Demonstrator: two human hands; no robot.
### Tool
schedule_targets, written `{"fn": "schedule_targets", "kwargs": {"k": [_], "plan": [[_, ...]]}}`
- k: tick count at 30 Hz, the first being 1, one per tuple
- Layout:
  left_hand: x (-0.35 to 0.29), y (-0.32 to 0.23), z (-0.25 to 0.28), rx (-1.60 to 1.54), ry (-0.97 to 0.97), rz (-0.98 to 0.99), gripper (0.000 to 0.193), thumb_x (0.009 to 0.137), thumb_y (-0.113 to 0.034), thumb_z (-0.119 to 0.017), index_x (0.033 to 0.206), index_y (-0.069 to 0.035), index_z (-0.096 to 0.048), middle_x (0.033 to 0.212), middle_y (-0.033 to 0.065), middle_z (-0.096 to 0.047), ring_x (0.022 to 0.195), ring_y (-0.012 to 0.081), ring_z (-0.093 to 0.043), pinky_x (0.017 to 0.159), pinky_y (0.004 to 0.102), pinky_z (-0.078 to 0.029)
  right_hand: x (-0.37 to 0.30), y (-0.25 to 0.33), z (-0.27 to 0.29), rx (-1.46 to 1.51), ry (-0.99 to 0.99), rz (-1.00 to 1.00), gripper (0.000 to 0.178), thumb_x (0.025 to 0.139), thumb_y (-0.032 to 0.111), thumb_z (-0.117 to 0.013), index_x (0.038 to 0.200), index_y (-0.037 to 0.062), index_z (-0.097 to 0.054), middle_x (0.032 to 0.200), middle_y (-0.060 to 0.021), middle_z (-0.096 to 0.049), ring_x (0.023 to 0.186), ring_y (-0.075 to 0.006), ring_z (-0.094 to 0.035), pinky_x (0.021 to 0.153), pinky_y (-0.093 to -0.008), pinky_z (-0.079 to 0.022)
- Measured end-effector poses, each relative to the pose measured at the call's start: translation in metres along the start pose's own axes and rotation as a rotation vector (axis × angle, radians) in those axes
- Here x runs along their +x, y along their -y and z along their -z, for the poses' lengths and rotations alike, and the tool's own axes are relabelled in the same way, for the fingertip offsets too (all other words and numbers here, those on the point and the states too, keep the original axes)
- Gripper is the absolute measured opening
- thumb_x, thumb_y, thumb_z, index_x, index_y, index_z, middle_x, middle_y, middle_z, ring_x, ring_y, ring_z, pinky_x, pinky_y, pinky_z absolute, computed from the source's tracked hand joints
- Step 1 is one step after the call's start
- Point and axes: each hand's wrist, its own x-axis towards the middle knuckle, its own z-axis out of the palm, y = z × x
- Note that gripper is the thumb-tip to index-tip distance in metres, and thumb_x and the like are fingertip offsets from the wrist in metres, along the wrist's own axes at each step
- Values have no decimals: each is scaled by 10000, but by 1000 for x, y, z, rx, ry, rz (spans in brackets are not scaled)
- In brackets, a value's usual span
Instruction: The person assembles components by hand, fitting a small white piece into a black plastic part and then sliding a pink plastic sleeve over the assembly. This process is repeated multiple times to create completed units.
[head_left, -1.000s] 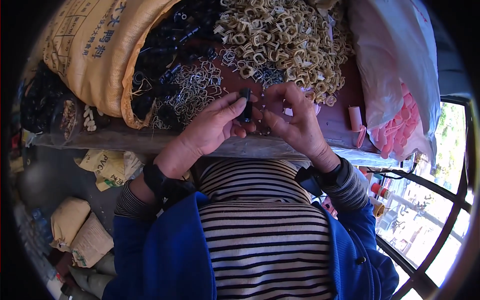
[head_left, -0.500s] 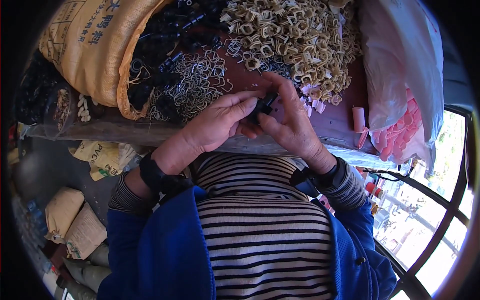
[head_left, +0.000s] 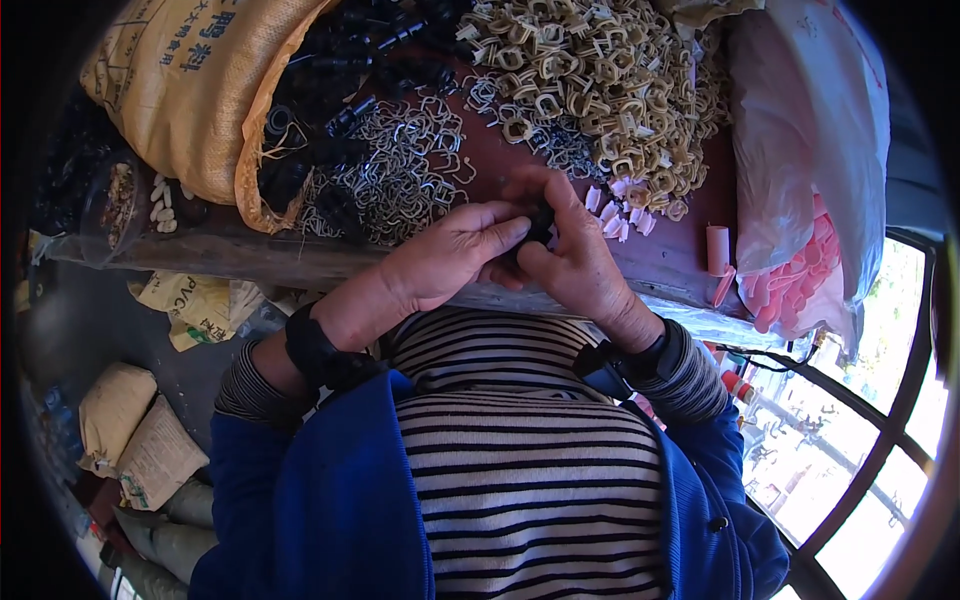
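Both hands meet at the near edge of the table around a small black plastic part (head_left: 540, 222), mostly covered by fingers. My left hand (head_left: 450, 254) is closed, its thumb reaching toward the part from the left. My right hand (head_left: 577, 247) grips it between curled forefinger and thumb. Left of the hands lies a heap of bent metal wire clips (head_left: 395, 175). Beyond the right hand rises a large pile of beige plastic clips (head_left: 600, 85), with several small pale pink pieces (head_left: 622, 212) at its near side. Similar black plastic fittings (head_left: 400, 72) lie farther back.
An orange woven sack (head_left: 190, 110) lies open at the left, beside a clear container (head_left: 121, 205) and white pellets (head_left: 163, 205). At the right, a translucent bag (head_left: 800, 110) holds pink strips (head_left: 800, 268); a pink cylinder (head_left: 717, 250) stands nearby. Paper sacks (head_left: 160, 450) rest on the floor.
The black part is turned and more hidden between the fingers. My right fingers have curled in closer around it, and both hands have shifted slightly.
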Motion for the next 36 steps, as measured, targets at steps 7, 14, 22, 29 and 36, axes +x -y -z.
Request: {"fn": "schedule_targets", "kwargs": {"k": [7, 14, 22, 29, 36], "plan": [[-4, -7, 6, -66, 24, 19, 319, 867, -196, -431, 1126, -11, -412, 918, 75, -529, 765, 133, -556, 638, 248, -492, 2, 8, 0, 227, 39, -114, 539, 676, -53, -438, 1191, 24, -299, 1050, -97, -449, 990, -160, -442, 842, -264, -362], [-15, -15, 23, -157, -11, -3, 276, 861, -192, -443, 1076, -19, -454, 895, 93, -561, 755, 146, -574, 658, 242, -490, 11, 10, 16, 411, -33, -140, 444, 726, 11, -520, 1147, 22, -378, 1009, -75, -479, 907, -143, -485, 776, -252, -399], [-42, -19, 48, -216, -122, -118, 208, 846, -172, -476, 993, -26, -503, 890, 92, -572, 769, 158, -575, 693, 243, -481, 50, 1, 2, -728, 60, 274, 276, 737, 114, -547, 1000, 52, -492, 838, -83, -518, 746, -219, -551, 634, -290, -453], [-48, -22, 51, -236, -149, -199, 210, 838, -169, -493, 986, -22, -514, 882, 73, -573, 769, 174, -581, 683, 244, -484, 65, -14, -19, -987, 26, 318, 174, 705, 121, -558, 855, 64, -490, 784, -92, -500, 662, -275, -540, 558, -346, -456], [-44, -19, 50, -243, -199, -293, 193, 827, -156, -510, 967, -23, -519, 862, 51, -572, 744, 168, -586, 652, 236, -487, 64, -14, -19, -792, -20, 238, 175, 688, 103, -581, 828, 57, -487, 771, -89, -506, 641, -285, -541, 539, -353, -448]]}}
